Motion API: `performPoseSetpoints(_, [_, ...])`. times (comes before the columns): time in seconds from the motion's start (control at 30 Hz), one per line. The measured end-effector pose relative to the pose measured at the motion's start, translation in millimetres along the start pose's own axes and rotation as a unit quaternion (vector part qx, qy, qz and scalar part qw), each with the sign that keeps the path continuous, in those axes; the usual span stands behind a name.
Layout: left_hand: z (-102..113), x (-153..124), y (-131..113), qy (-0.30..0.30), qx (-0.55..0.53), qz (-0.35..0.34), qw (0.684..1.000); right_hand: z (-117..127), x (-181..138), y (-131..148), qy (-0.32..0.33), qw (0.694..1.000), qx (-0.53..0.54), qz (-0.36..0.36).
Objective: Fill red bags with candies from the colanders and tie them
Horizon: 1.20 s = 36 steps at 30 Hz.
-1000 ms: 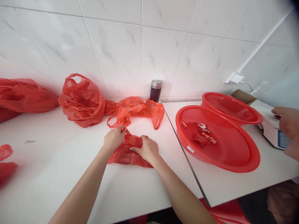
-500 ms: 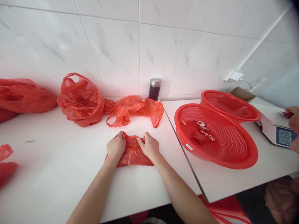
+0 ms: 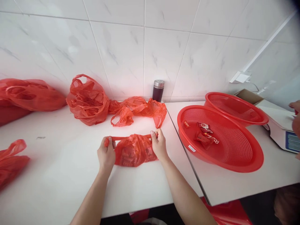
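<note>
A red plastic bag [image 3: 133, 153] lies on the white table in front of me, with contents showing dimly through its thin film. My left hand [image 3: 106, 153] is closed round one handle at the bag's left. At the opposite side, my right hand [image 3: 159, 144] pinches the other handle. Between both hands the bag's top edge is drawn taut, and its middle is bunched up. Just behind it lie crumpled red bags [image 3: 138, 107], apart from my hands.
Two red mesh baskets [image 3: 220, 159] stand at right, the nearer holding several wrapped packets [image 3: 205, 137]. Beyond are a scale [image 3: 281, 123] and another person's hand [image 3: 296, 122]. A dark flask [image 3: 158, 90] stands by the wall. More red bags [image 3: 89, 103] sit at left.
My hands have moved apart, the left one leftward and the right one slightly up and rightward. The bag's top is now stretched between them. The view has shifted slightly left.
</note>
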<state>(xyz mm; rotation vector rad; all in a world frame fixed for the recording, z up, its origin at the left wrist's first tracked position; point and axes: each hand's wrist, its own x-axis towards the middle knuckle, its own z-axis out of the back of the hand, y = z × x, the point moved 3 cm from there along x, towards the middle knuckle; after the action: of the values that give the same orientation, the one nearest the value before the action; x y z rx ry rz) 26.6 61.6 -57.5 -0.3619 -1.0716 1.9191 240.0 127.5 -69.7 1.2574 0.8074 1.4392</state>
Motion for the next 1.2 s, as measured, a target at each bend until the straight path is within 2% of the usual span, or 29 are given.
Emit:
performPoseSetpoints(0.17, [29,-26,-1,0.012,-0.077,0.016,0.997,8,8,4,-0.026,0.998,0.051,-0.008])
performPoseSetpoints(0.27, [50,-34,-11,0.062,-0.086,0.005,0.994,12,7,16,-0.036,0.994,0.103,-0.003])
performPoseSetpoints(0.4, [71,-36,-35,0.150,-0.152,-0.070,0.974,15,0,45,-0.022,0.987,0.155,0.022])
performPoseSetpoints(0.47, [72,-37,-46,0.203,-0.219,-0.098,0.949,13,-5,62,-0.003,0.984,0.171,0.040])
performPoseSetpoints(0.53, [64,-40,-54,0.259,-0.259,-0.097,0.925,9,-11,76,0.015,0.981,0.187,0.054])
performPoseSetpoints(0.6, [53,-43,-57,0.282,-0.250,-0.100,0.921,5,-16,85,0.022,0.978,0.198,0.061])
performPoseSetpoints(0.7, [37,-49,-58,0.263,-0.141,-0.130,0.945,1,-23,88,0.020,0.974,0.215,0.061])
performPoseSetpoints(0.8, [28,-56,-56,0.250,-0.036,-0.142,0.957,-2,-27,85,0.011,0.972,0.229,0.057])
performPoseSetpoints(0.97, [37,-54,-50,0.220,0.021,-0.118,0.968,-2,-29,81,-0.002,0.972,0.231,0.033])
performPoseSetpoints(1.07, [58,-39,-49,0.189,0.026,-0.101,0.976,-2,-28,77,0.014,0.972,0.232,0.008])
performPoseSetpoints(1.13, [84,-23,-51,0.117,0.033,-0.089,0.989,-3,-27,72,0.029,0.973,0.227,-0.006])
performPoseSetpoints(1.2, [121,-4,-56,0.025,0.060,-0.077,0.995,-6,-26,63,0.043,0.975,0.216,-0.018])
